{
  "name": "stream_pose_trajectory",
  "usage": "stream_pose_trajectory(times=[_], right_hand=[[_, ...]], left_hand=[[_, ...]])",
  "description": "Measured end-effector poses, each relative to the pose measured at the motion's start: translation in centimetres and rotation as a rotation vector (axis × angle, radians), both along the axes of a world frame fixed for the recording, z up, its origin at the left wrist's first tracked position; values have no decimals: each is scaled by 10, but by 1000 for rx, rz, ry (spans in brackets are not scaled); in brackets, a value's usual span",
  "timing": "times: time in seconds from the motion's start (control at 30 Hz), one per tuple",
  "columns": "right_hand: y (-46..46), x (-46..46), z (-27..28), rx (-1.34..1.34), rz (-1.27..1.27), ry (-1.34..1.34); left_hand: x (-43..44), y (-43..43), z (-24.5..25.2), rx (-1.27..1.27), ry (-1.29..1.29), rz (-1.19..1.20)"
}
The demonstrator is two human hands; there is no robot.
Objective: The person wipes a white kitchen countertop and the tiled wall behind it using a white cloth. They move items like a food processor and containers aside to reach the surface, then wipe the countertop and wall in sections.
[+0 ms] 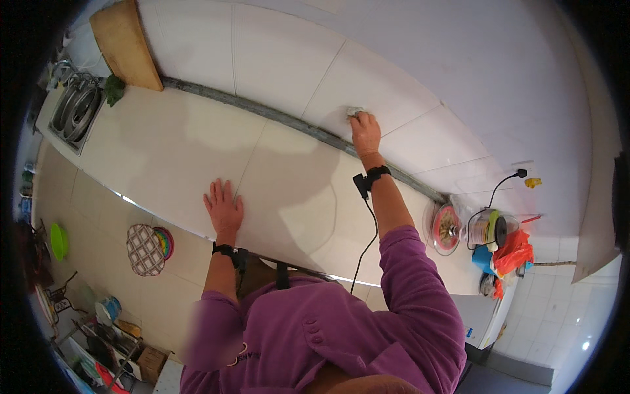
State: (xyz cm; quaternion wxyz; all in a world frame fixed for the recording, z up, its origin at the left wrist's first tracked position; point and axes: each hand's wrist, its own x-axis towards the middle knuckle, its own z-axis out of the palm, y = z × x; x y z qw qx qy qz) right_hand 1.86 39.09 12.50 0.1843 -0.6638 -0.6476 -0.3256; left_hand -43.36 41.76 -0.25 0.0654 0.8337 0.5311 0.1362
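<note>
My right hand [365, 132] is shut on a crumpled pale cloth or pad [355, 112], which it holds against the white wall tiles [393, 93] just above the grey strip along the wall. My left hand [224, 206] lies palm down on the pale countertop [290, 182] near its front edge, fingers spread and nothing in it. Each wrist wears a black strap with a small device; a black cable hangs from the right one.
A wooden board [125, 47] leans on the wall beside leafy greens [114, 89] and a steel sink [78, 115]. At right stand a glass-lidded dish [446, 229], jars, a red bag [513, 252] and a plugged-in cord. A cloth-covered stool [146, 249] stands on the floor.
</note>
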Motion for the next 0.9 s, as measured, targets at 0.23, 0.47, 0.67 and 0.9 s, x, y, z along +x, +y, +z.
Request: stream_pose_trajectory(times=[0.23, 0.47, 0.67, 0.9], right_hand=[[-27, -5, -2, 18, -109, 149], [-84, 62, 105, 723, -303, 440], [-95, 72, 75, 824, -387, 564], [-124, 74, 69, 874, -397, 625]], left_hand=[[0, 1, 1, 24, 6, -8], [2, -1, 1, 53, 18, -24], [1, 0, -1, 33, 15, -32], [2, 0, -3, 53, 52, -24]])
